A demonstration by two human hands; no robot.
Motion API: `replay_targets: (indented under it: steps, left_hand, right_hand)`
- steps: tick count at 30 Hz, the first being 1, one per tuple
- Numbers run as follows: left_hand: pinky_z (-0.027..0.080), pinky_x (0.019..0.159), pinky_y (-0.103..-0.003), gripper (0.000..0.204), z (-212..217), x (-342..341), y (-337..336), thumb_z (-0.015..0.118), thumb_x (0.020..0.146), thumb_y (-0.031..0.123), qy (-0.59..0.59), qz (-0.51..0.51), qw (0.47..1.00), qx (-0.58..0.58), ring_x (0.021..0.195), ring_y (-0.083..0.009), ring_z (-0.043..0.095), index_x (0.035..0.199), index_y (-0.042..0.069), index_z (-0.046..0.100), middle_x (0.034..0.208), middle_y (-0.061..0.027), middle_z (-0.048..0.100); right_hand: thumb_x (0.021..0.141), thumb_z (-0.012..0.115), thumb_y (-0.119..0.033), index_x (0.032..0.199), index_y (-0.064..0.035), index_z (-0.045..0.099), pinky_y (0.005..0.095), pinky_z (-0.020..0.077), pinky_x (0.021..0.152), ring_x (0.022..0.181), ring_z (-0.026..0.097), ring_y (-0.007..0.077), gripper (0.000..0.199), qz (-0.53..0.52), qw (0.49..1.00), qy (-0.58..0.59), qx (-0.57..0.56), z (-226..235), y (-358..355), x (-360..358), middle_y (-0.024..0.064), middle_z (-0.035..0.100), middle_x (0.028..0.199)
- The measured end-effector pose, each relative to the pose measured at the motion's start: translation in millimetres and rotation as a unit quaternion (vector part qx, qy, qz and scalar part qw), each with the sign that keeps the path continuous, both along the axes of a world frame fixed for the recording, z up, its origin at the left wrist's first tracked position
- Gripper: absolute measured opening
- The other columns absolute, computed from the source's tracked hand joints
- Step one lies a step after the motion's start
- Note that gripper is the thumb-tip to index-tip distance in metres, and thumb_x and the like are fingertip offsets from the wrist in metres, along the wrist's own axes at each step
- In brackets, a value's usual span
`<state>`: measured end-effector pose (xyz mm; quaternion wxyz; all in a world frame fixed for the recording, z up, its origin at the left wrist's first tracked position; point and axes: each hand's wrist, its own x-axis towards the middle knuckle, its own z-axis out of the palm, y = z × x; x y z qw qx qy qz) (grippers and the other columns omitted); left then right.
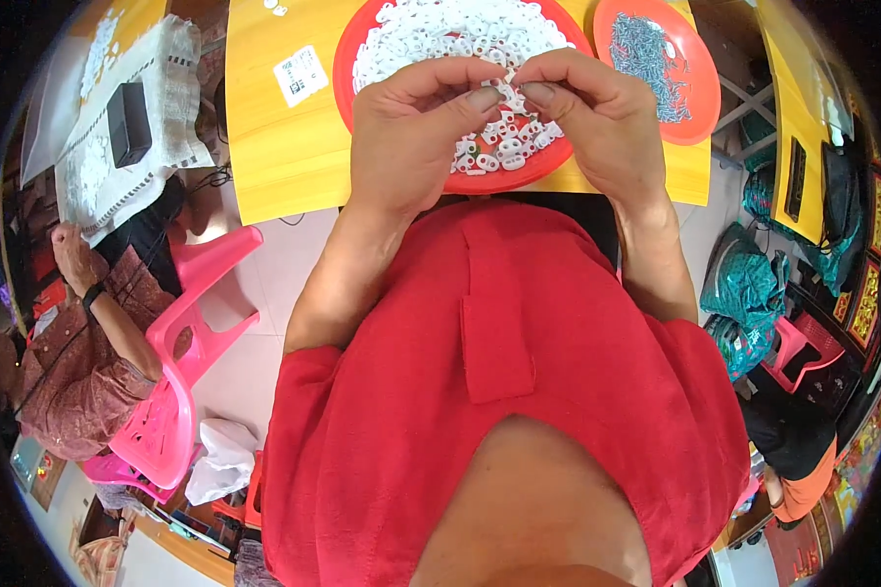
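White perforated pieces (450, 34) lie heaped in a round red tray (504, 183) on the yellow table (274, 161), packed thickly on its far side and scattered more loosely on its near side. At far left, a seated co-worker (83, 391) on a pink chair (166, 430) bends one forearm up toward a pale woven cloth (171, 73), on which a black box (129, 124) sits. Next along, a white printed label (301, 75) lies on the table near the tray. The left hand (401, 132) is raised over the tray's left part, its forearm rising from the lower edge and angled inward; its index finger arches toward the middle, with the thumb bent below it. Between the two hands, a small pale piece (508, 75) shows, partly hidden; the tips of both index fingers and thumbs pinch it from either side, above the loose pieces. The right hand (612, 122) mirrors the pose, back of the hand up, index finger curved inward over the thumb, forearm slanting inward from the right. Beyond it, an orange-red plate (697, 122) of grey screws (646, 73) stands beside the tray, and teal bags (744, 274) lie farther right.
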<state>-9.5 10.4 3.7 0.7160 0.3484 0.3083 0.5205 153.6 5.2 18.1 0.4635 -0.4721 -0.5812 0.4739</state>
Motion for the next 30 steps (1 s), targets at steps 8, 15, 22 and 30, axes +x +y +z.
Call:
replay_targets:
  steps: [8, 15, 22, 30]
  left_hand:
    - [0.047, 0.062, -0.02, 0.018, 2.1, 1.8, -1.7, 0.058, 0.075, -0.005, 0.041, 0.016, 0.999, 0.013, 0.071, -0.011, 0.057, 0.092, -0.003, 0.062, 0.081, -0.0084, 0.062]
    - [0.045, 0.06, -0.018, 0.016, 2.4, 3.4, -3.0, 0.058, 0.076, -0.003, 0.097, 0.015, 0.993, 0.059, 0.07, -0.0077, 0.056, 0.091, -0.001, 0.063, 0.08, -0.0052, 0.062]
    - [0.045, 0.06, -0.018, 0.015, -0.1, 3.1, -2.7, 0.059, 0.076, -0.002, 0.146, 0.015, 0.986, 0.081, 0.071, -0.0068, 0.055, 0.09, 0.001, 0.064, 0.08, -0.0036, 0.062]
    - [0.044, 0.06, -0.019, 0.014, 3.9, 4.1, -6.9, 0.058, 0.074, -0.004, 0.265, 0.045, 0.949, 0.164, 0.069, -0.0084, 0.056, 0.086, 0.001, 0.064, 0.076, -0.0055, 0.061]
  right_hand:
    - [0.078, 0.058, -0.008, 0.086, 0.0013, 0.061, 0.022, 0.0433, 0.06, 0.067, 0.053, 0.0074, 0.012, 0.025, 0.997, -0.072, 0.003, 7.6, -1.5, 1.8, 0.0044, 0.06, 0.071]
    - [0.078, 0.058, -0.008, 0.083, 0.0011, 0.06, 0.0224, 0.043, 0.059, 0.065, 0.053, 0.0088, 0.01, 0.014, 0.997, -0.081, 0.011, 7.7, -2.2, 1.2, 0.005, 0.059, 0.069]
    - [0.077, 0.059, -0.008, 0.082, 0.0007, 0.06, 0.0241, 0.042, 0.056, 0.062, 0.052, 0.0097, 0.01, 0.017, 0.992, -0.122, 0.017, 8.7, -2.9, 0.7, 0.0066, 0.058, 0.067]
    - [0.075, 0.058, 0.0, 0.078, 0.0011, 0.055, 0.0216, 0.0398, 0.056, 0.06, 0.049, 0.01, 0.004, 0.03, 0.96, -0.243, 0.137, 12.1, -2.5, -4.1, 0.0047, 0.054, 0.065]
